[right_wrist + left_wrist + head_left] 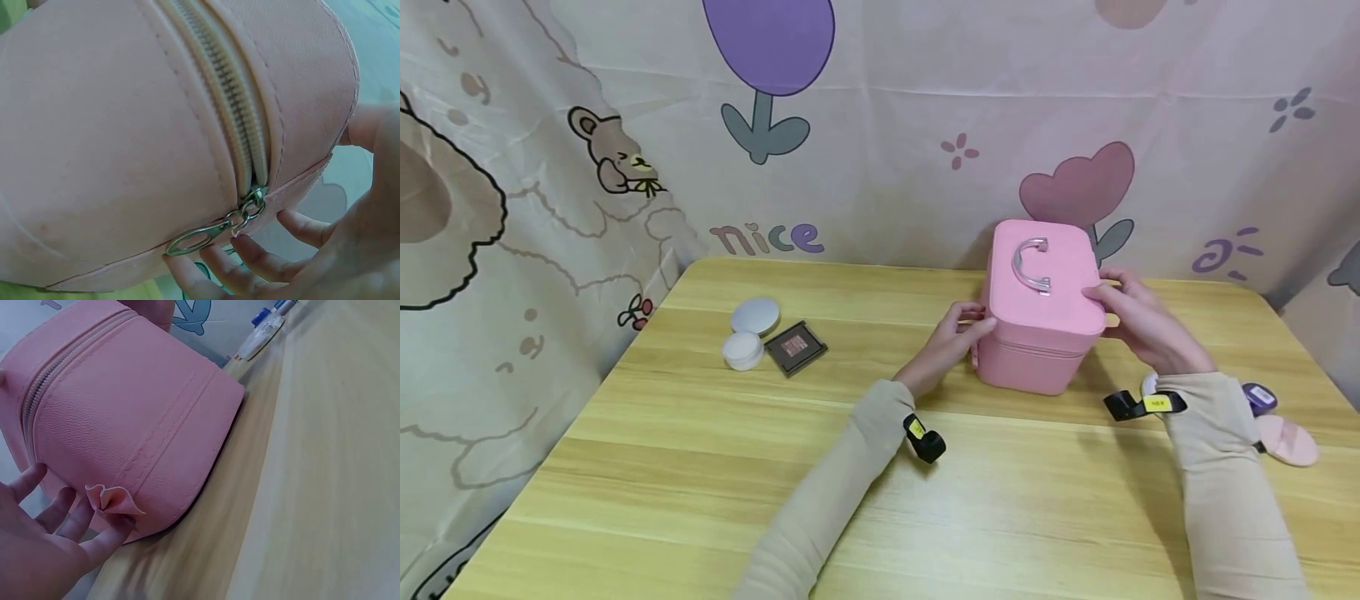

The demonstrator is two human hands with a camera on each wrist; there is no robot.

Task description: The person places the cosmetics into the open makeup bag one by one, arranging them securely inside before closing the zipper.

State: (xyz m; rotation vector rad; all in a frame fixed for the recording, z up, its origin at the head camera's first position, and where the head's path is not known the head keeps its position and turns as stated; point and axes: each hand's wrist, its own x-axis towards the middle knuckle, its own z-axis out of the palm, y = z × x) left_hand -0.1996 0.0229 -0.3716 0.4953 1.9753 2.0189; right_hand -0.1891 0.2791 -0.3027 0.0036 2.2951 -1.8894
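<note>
A pink zip-up vanity case [1048,362] with a silver handle [1022,267] on its lid stands on the table, slightly turned. My left hand [942,348] holds its left side, thumb at the lid's edge and fingers spread beside a small pink tab [115,501]. On the other side my right hand [1153,329] grips the case, its thumb over the lid's edge. The right wrist view shows those fingers close to a metal zipper pull [194,240] at the end of the zipper [228,87]. The lid is down. The case's far side is hidden.
Left on the table [700,467] lie two round white containers [756,316] [742,351] and a dark square compact [796,347]. Near my right sleeve are a dark blue round item [1259,397] and a pink powder puff [1288,440]. A patterned cloth [887,175] hangs behind.
</note>
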